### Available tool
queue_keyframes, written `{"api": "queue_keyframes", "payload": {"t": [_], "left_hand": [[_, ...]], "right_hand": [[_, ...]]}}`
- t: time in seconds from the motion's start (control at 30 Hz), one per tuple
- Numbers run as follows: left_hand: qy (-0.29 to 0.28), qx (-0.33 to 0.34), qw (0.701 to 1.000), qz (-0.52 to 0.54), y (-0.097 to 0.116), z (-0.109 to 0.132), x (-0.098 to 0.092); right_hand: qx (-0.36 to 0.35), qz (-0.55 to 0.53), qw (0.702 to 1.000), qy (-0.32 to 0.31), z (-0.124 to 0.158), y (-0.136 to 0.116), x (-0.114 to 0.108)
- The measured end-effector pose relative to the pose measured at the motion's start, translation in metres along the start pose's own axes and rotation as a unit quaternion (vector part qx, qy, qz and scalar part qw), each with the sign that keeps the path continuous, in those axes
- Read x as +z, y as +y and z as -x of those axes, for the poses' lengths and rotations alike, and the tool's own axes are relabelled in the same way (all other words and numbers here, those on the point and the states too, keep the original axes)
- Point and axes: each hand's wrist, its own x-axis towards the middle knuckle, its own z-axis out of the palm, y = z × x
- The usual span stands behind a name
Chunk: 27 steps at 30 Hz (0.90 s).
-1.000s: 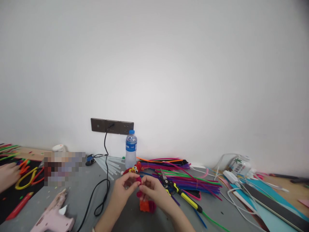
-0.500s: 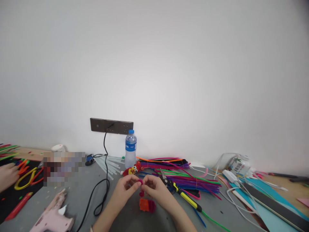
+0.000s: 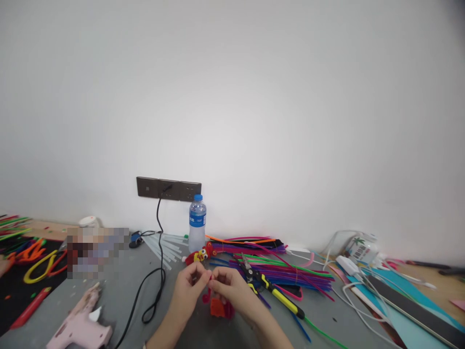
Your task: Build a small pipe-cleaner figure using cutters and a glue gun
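Observation:
My left hand (image 3: 189, 290) and my right hand (image 3: 232, 290) meet fingertip to fingertip above the grey table. Both pinch a short magenta pipe cleaner (image 3: 206, 297), whose curled end hangs below the fingers; the rest of it is hidden. Just under my right hand lies a small orange and magenta fuzzy piece (image 3: 218, 308), partly covered by that hand. Behind my fingers rests a red and yellow fuzzy figure (image 3: 202, 254) with googly eyes. Pliers with yellow and black handles (image 3: 281, 295) lie to the right of my right hand.
A water bottle (image 3: 197, 225) stands by the wall. Pipe cleaner bundles (image 3: 290, 276) lie right of centre. A pink glue gun (image 3: 82, 327) and black cord (image 3: 162, 276) are on the left. Another person's hand (image 3: 3, 265) shows at the left edge. White cables (image 3: 358, 310) run at right.
My fingertips have drawn closer together around the magenta pipe cleaner, and its curled end has shifted left and slightly down. The other person's hand has pulled back toward the left edge.

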Motion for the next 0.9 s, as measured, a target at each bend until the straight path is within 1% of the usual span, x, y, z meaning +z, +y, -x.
{"api": "queue_keyframes", "payload": {"t": [0.1, 0.2, 0.3, 0.4, 0.47, 0.53, 0.63, 0.7, 0.77, 0.9], "left_hand": [[0.011, 0.014, 0.999, -0.028, 0.002, 0.000, 0.001], [0.000, 0.019, 0.999, -0.040, 0.005, 0.000, -0.002], [-0.037, 0.009, 0.999, -0.038, 0.009, -0.001, -0.004], [-0.074, -0.004, 0.996, -0.040, 0.010, -0.001, -0.005], [-0.085, -0.013, 0.995, -0.044, 0.009, -0.001, -0.004], [-0.084, -0.015, 0.995, -0.043, 0.006, -0.001, -0.004], [-0.068, 0.006, 0.997, -0.024, 0.003, -0.001, -0.005], [-0.070, 0.031, 0.997, -0.020, 0.003, -0.001, -0.006], [-0.067, 0.059, 0.995, -0.040, 0.004, -0.001, -0.007], [-0.051, 0.113, 0.986, -0.113, 0.005, -0.002, -0.008]], "right_hand": [[-0.005, -0.009, 1.000, 0.012, -0.002, 0.002, 0.004], [-0.005, -0.026, 0.999, 0.020, -0.005, 0.005, 0.003], [-0.009, -0.052, 0.998, 0.046, -0.007, 0.007, -0.004], [-0.032, -0.067, 0.994, 0.080, -0.009, 0.007, -0.012], [-0.046, -0.068, 0.993, 0.089, -0.010, 0.007, -0.017], [-0.052, -0.063, 0.993, 0.089, -0.010, 0.008, -0.021], [-0.054, -0.061, 0.992, 0.093, -0.010, 0.008, -0.023], [-0.059, -0.064, 0.991, 0.097, -0.009, 0.007, -0.022], [-0.063, -0.062, 0.992, 0.096, -0.008, 0.005, -0.020], [-0.067, -0.049, 0.993, 0.078, -0.005, -0.001, -0.015]]}}
